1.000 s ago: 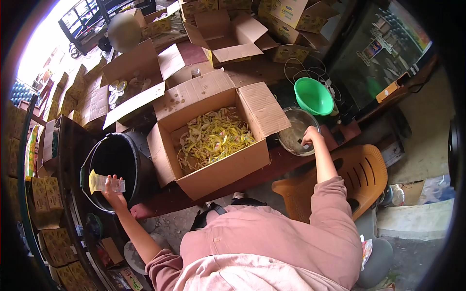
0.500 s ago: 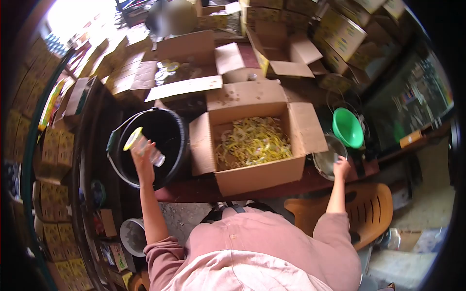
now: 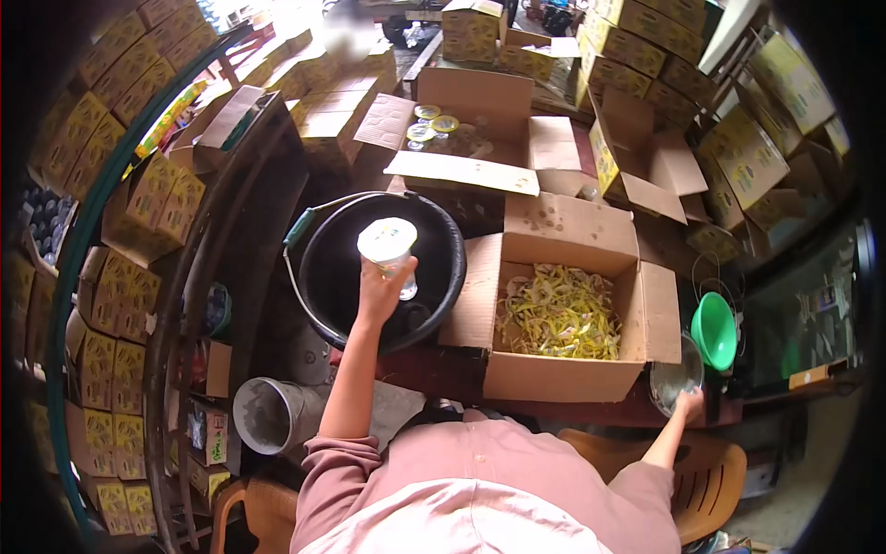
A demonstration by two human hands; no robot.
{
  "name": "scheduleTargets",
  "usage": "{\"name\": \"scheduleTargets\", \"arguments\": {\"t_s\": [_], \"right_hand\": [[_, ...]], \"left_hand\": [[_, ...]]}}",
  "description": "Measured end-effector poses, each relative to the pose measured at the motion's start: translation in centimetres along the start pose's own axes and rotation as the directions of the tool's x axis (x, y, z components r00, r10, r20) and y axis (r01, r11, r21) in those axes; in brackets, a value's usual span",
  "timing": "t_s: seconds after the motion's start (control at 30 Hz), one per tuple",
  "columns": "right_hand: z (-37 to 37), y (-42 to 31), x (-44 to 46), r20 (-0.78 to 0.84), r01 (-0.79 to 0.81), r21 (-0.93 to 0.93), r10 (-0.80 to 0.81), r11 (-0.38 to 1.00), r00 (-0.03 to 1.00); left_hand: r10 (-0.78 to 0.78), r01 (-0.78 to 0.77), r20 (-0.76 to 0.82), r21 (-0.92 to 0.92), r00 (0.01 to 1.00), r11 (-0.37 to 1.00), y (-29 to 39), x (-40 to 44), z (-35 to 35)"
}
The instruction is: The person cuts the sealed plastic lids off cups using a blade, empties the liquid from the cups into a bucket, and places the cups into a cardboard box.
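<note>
My left hand [image 3: 377, 294] is wrapped round a clear plastic cup [image 3: 388, 242] with a pale, yellowish lid, held over the black bucket [image 3: 451, 305]. At the right, my right hand [image 3: 688, 401] is at the near rim of a metal bowl [image 3: 676, 374]; its fingers look closed, but what they hold is too small to make out. Between the hands stands an open cardboard box [image 3: 565, 377] holding a heap of yellow and clear strips [image 3: 559, 312]. A green bowl [image 3: 713, 332] sits just beyond the metal bowl.
Behind the bucket, an open carton [image 3: 475, 92] holds lidded cups [image 3: 434, 126]. Another open carton [image 3: 646, 157] stands farther right. Stacked boxes [image 3: 115, 351] line the left side. A grey bucket [image 3: 268, 415] is below left; an orange chair [image 3: 715, 480] stands near my right arm.
The view has swung left, so the table things appear farther right. My left hand has turned the cup more upright, its lid now facing up. My right hand remains at the metal bowl.
</note>
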State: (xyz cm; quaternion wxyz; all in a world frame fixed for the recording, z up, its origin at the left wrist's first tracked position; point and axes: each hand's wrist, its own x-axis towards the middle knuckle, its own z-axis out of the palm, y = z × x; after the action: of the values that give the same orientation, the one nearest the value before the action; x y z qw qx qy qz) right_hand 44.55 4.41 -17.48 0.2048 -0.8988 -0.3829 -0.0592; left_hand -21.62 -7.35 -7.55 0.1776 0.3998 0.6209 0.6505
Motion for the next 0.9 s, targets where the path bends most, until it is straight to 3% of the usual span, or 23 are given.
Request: {"name": "scheduleTargets", "arguments": {"t_s": [0.03, 0.07, 0.1, 0.13, 0.2, 0.27, 0.3, 0.33, 0.4, 0.47, 0.53, 0.63, 0.9], "right_hand": [[-1.3, -1.7, -0.1, -0.047, -0.143, 0.128, 0.150, 0.981, 0.988], [2.0, -0.3, 2.8, -0.061, -0.106, 0.470, 0.152, 0.877, 0.987], [1.2, -2.9, 2.0, -0.071, 0.007, 0.657, 0.053, 0.754, 0.996], [0.9, -5.9, 1.0, -0.100, 0.105, 0.807, -0.041, 0.581, 0.994], [-2.4, -16.0, -5.0, -0.118, 0.243, 0.852, -0.282, 0.464, 0.952], [-5.1, -24.9, -12.0, 0.132, 0.002, 0.971, -0.539, 0.241, 0.832], [-8.3, -29.4, -16.7, -0.014, 0.178, 0.966, -0.651, 0.187, 0.759], [-11.1, -32.5, -20.2, 0.068, 0.126, 0.974, -0.766, 0.191, 0.640], [-13.3, -37.0, -25.1, -0.002, 0.111, 0.993, -0.933, 0.040, 0.360], [-14.9, -40.0, -28.8, -0.148, 0.197, 0.973, -0.977, -0.117, 0.151], [-16.2, -41.6, -31.3, -0.097, 0.227, 0.968, -0.994, -0.104, -0.041], [-16.1, -42.8, -33.7, -0.232, 0.298, 0.916, -0.961, -0.268, -0.148], [-15.7, -42.3, -35.2, -0.214, 0.364, 0.886, -0.949, -0.288, -0.230]], "left_hand": [[-0.006, 0.006, 0.012, 0.026, 1.000, 1.000, 0.2, 0.0, 0.2], [-0.019, 0.017, 0.030, 0.056, 0.999, 0.998, 0.5, -0.2, 0.0], [-0.095, 0.091, 0.083, 0.054, 0.992, 0.994, 0.7, -0.1, -0.1], [-0.067, 0.062, 0.067, 0.075, 0.996, 0.995, 1.0, -0.3, -0.1], [-0.001, -0.005, 0.042, 0.121, 0.999, 0.993, 2.1, -0.2, 0.3], [-0.013, 0.011, 0.021, 0.063, 1.000, 0.998, 1.8, -0.1, 0.3], [-0.005, 0.004, 0.020, 0.071, 1.000, 0.997, 2.1, 0.0, 0.2], [0.000, -0.001, 0.017, 0.080, 1.000, 0.997, 2.5, -0.1, 0.2], [0.047, -0.046, -0.014, 0.088, 0.999, 0.995, 3.4, -0.4, 0.3], [0.096, -0.088, -0.035, 0.191, 0.995, 0.978, 3.5, -0.5, 0.1], [0.104, -0.101, -0.010, 0.175, 0.994, 0.979, 3.2, -0.3, -0.2], [0.191, -0.190, 0.004, 0.126, 0.982, 0.974, 3.0, 0.0, 0.0], [0.189, -0.185, -0.003, 0.199, 0.982, 0.962, 3.0, 0.4, -0.2]]}}
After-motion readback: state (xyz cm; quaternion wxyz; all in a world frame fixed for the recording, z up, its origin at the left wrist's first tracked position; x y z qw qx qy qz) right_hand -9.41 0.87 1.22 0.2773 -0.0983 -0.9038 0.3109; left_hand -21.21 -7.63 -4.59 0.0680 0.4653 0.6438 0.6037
